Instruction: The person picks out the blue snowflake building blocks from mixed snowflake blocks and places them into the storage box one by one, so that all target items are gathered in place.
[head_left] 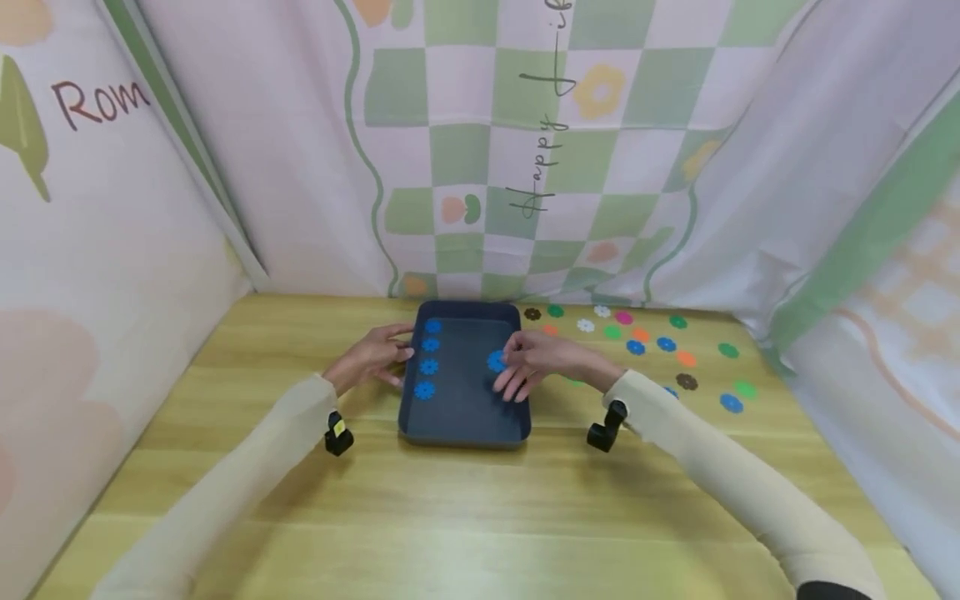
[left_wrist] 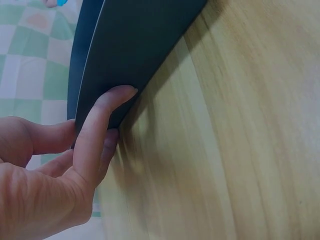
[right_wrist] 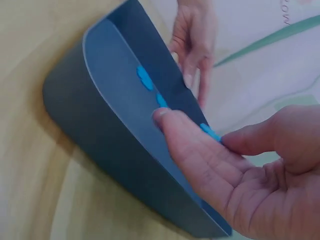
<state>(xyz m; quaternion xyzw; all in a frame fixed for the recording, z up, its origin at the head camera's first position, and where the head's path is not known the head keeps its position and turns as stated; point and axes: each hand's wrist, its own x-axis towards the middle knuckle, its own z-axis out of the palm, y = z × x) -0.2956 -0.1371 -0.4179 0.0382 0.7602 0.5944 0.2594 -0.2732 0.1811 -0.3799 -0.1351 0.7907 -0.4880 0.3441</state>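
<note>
A dark grey rectangular tray [head_left: 465, 429] lies on the wooden table, with several blue flower-shaped pieces [head_left: 425, 390] in a column along its left side. At the tray's left wall is my left hand [head_left: 371, 357], its fingers touching the outer side and rim, as the left wrist view also shows. Over the tray's right part, my right hand [head_left: 540, 360] pinches another blue flower-shaped piece [head_left: 496, 361] between thumb and index finger. In the right wrist view this piece [right_wrist: 210, 132] shows at the thumb tip, and the other fingers stretch out over the tray.
To the right of the tray, loose flower-shaped pieces in several colours lie scattered, among them a blue one [head_left: 731, 403], a brown one [head_left: 686, 382] and a pink one [head_left: 624, 317]. A printed curtain [head_left: 465, 150] hangs behind the table, with more cloth at both sides.
</note>
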